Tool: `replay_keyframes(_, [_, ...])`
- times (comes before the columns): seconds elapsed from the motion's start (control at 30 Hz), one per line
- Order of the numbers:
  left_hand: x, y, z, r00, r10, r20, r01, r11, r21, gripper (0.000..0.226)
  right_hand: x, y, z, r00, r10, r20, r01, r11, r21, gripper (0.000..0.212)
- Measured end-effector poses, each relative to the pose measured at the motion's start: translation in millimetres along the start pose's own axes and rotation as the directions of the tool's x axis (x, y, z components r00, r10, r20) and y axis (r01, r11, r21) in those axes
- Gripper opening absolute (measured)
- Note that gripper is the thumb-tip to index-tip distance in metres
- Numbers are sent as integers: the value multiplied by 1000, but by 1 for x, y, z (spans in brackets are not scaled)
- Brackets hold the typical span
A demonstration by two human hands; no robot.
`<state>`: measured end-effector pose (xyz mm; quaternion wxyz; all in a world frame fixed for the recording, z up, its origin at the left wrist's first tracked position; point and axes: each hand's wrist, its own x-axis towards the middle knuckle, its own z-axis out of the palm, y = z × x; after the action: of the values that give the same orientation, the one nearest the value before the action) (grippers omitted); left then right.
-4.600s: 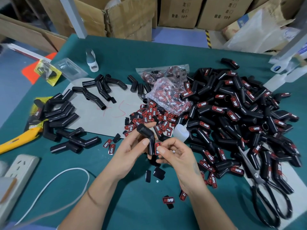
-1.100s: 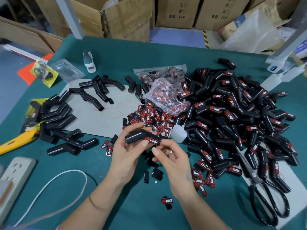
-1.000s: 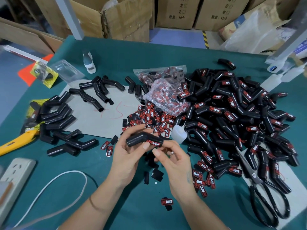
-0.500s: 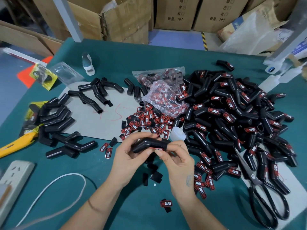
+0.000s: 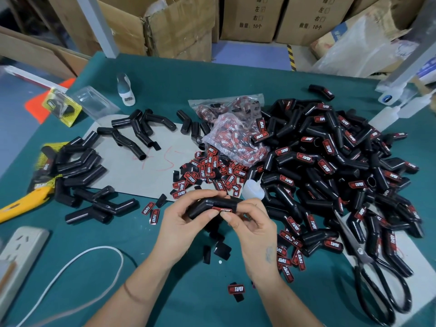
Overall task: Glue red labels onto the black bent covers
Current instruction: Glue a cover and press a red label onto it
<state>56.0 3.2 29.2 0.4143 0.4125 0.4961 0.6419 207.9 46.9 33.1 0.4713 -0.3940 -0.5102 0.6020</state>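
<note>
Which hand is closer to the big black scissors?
Right. The right hand pinches the black bent cover at table centre, with the scissors off to its right. The left hand grips the cover's other end, farther away.

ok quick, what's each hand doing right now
Left hand: grips the black bent cover.
Right hand: pinches the cover's end at its red label.
</note>
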Motion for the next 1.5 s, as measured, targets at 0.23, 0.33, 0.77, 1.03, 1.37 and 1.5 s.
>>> replay_keyframes(0.23, [0, 3, 3, 1000, -14, -20, 14, 1000, -4, 30, 2, 6, -1, 1000, -3, 7, 3, 1000, 6, 8])
replay_keyframes(0.33, [0, 4, 5, 999, -41, -25, 41, 999, -16, 28, 3, 9, -3, 1000, -5, -11, 5, 1000, 10, 8])
replay_keyframes(0.77, [1, 4, 2, 1000, -17, -10, 17, 999, 28, 28, 4, 6, -3, 998, 52, 35, -52, 998, 23, 14])
replay_keyframes(1.03, [1, 2, 0, 1000, -30, 8, 30, 998, 54, 28, 5, 5, -5, 998, 44, 41, -48, 995, 92, 4])
replay_keyframes(1.37, [1, 4, 1, 999, -48, 1, 48, 998, 32, 28, 7, 6, -5, 999, 41, 34, -44, 995, 91, 5])
replay_keyframes(1.5, [1, 4, 1, 999, -52, 3, 52, 998, 40, 27, 7, 6, -5, 999, 42, 35, -44, 997, 66, 9])
